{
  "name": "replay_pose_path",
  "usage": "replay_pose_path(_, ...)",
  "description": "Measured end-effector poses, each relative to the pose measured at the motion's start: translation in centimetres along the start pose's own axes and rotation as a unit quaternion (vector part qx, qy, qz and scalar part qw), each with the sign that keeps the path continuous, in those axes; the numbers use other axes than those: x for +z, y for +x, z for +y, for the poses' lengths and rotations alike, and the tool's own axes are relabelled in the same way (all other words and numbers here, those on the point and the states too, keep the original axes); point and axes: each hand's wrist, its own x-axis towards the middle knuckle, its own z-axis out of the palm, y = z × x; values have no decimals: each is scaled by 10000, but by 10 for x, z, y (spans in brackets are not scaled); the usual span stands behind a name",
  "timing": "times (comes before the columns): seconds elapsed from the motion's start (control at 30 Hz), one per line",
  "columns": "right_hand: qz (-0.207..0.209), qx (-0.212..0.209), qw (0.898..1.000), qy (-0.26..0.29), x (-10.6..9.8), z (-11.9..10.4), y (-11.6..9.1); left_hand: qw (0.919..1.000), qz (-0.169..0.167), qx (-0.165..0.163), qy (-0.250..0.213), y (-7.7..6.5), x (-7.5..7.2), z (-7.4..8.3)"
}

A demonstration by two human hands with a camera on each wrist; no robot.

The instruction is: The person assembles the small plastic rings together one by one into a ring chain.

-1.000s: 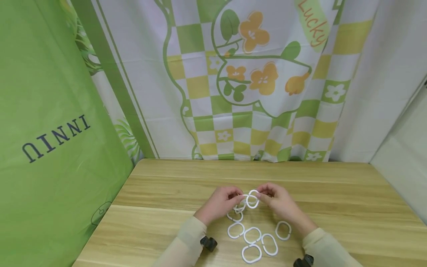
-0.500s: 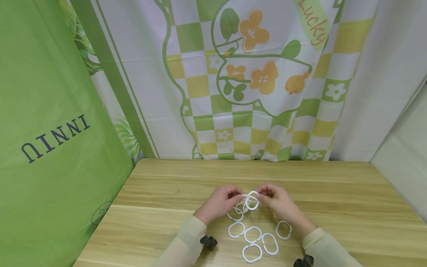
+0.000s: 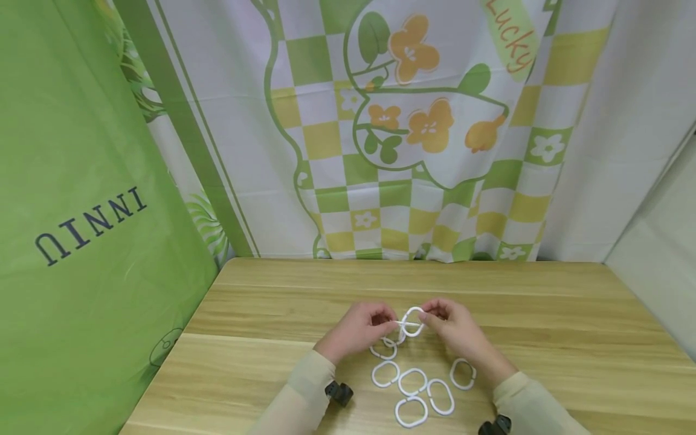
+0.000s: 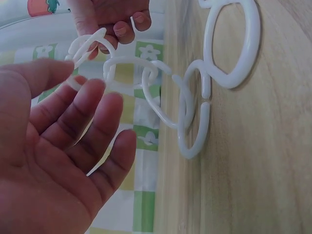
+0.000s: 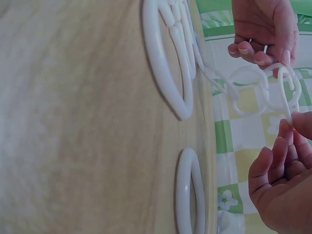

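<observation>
Near the middle of the table, my left hand (image 3: 359,329) pinches a white oval plastic ring link between thumb and forefinger. From it a short chain (image 4: 131,59) of white links hangs, its lower end on the wood. My right hand (image 3: 459,332) pinches another white ring link (image 5: 282,87) by its edge. The two held links cross each other between my fingertips; whether one is hooked through the other's gap I cannot tell. In the left wrist view, the other fingers of my left hand spread loosely below the pinch.
Several loose white ring links lie in front of my hands, among them one link (image 3: 440,414) in the group and a separate link (image 3: 462,360) at the right. The wooden table (image 3: 244,362) meets a patterned curtain (image 3: 391,193) behind and a green cloth (image 3: 109,302) at left.
The link in my right hand has tilted and shifted slightly, and the left one has turned nearly edge-on. Both hands stay almost in place; the loose links have not moved.
</observation>
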Motion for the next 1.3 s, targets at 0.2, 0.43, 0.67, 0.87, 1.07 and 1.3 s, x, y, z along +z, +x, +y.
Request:
replay_pose_path(0.2,117,123,9998,38,0,1,2,9996,-271,-86,87,0,0,0)
replay_pose_path(0.43,81,109,9998,148,2,-2,0,9989,-356,-284,105,-2,1,0)
replay_pose_path(0.67,-10,114,9994,317,5,-4,-3,9992,-131,-349,153,0,1,-1)
replay_pose_path(0.87,-47,104,9991,397,6,-2,-3,9992,359,25,177,2,2,-2)
replay_pose_path(1.07,-152,124,9987,465,6,0,-3,9983,545,192,114,2,1,-2)
replay_pose_path(1.3,-209,203,9994,186,-2,3,-9,9982,587,109,22,1,2,-1)
